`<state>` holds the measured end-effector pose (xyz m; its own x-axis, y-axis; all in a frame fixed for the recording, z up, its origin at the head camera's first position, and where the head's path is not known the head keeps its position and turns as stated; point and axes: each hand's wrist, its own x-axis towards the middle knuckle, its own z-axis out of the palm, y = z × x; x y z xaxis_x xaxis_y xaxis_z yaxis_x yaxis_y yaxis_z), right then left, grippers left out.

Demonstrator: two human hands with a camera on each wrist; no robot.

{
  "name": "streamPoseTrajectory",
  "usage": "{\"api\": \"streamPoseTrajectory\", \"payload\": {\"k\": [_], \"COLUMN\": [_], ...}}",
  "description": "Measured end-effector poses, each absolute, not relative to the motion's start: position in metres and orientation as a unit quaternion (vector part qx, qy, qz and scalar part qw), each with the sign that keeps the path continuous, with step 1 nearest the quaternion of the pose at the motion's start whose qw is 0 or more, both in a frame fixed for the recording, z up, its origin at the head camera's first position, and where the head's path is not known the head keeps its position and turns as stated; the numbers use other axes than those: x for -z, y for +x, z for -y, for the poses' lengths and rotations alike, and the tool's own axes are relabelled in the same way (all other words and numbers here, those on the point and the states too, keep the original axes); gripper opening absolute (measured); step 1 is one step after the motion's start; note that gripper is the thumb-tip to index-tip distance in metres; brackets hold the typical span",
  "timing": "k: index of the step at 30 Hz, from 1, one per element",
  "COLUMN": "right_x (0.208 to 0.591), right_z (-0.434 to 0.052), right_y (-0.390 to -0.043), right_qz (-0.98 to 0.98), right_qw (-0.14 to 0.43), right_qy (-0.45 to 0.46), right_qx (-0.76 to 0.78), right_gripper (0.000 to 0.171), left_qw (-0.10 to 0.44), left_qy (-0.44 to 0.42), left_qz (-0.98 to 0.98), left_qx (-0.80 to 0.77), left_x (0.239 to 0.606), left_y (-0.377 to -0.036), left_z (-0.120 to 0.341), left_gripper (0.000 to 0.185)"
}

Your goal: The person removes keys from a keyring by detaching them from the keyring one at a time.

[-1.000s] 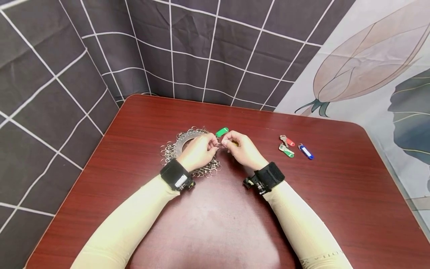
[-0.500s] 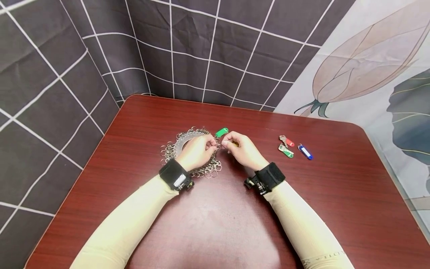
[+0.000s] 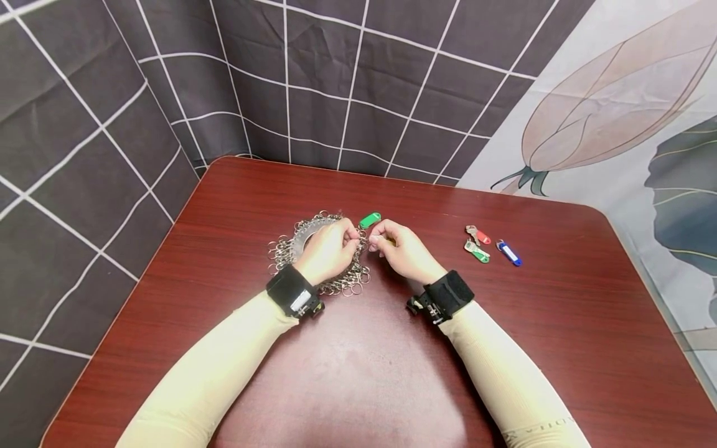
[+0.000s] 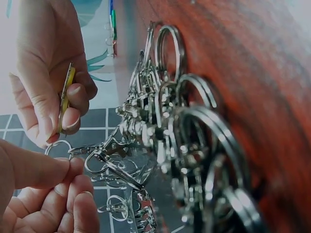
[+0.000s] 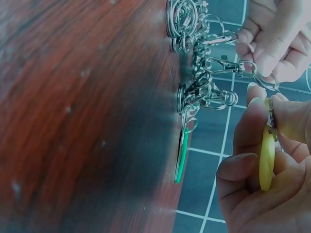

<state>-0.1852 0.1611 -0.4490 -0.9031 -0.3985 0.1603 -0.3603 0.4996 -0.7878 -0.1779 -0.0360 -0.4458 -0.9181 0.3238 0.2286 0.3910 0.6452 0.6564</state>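
In the head view my left hand (image 3: 327,254) is over the right part of a round hoop (image 3: 300,241) hung with many metal clasps and rings. Its thumb and fingers pinch a split ring (image 4: 52,145), joined to a swivel clasp (image 4: 114,147) on the bunch. Close by, my right hand (image 3: 407,254) holds a yellow key tag (image 5: 267,162) with a metal piece along it, pinched near the split ring. The fingertips of both hands almost meet there. Fingers partly cover the tag's metal end. A green key tag (image 3: 370,220) lies just beyond the hands, beside the hoop.
On the right of the red-brown table (image 3: 347,373) lie a red tag (image 3: 484,237) and a green tag (image 3: 480,255), each with a key, plus a blue tag (image 3: 510,254). A dark gridded curtain (image 3: 325,81) stands behind the table's back edge.
Both hands stay in place with only small finger shifts. The left fingertips draw slightly closer together, and the tags on the table have not moved.
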Motion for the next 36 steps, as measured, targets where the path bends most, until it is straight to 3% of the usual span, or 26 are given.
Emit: {"api": "streamPoseTrajectory", "payload": {"k": [25, 36], "right_x": [0.4477, 0.4433], "right_z": [-0.1587, -0.1611], "right_y": [-0.1825, -0.1804], "right_qz": [-0.860, -0.861], "right_qw": [0.011, 0.022], "right_qy": [-0.238, -0.228], "right_qx": [0.451, 0.455], "right_gripper": [0.007, 0.007], "left_qw": [0.000, 0.007], "left_qy": [-0.229, -0.234], "left_qz": [0.916, 0.917], "left_qx": [0.330, 0.324], "left_x": [0.4442, 0.4468], "left_y": [-0.1775, -0.1794], "left_z": [0.0353, 0.0360], "left_gripper": [0.008, 0.004]}}
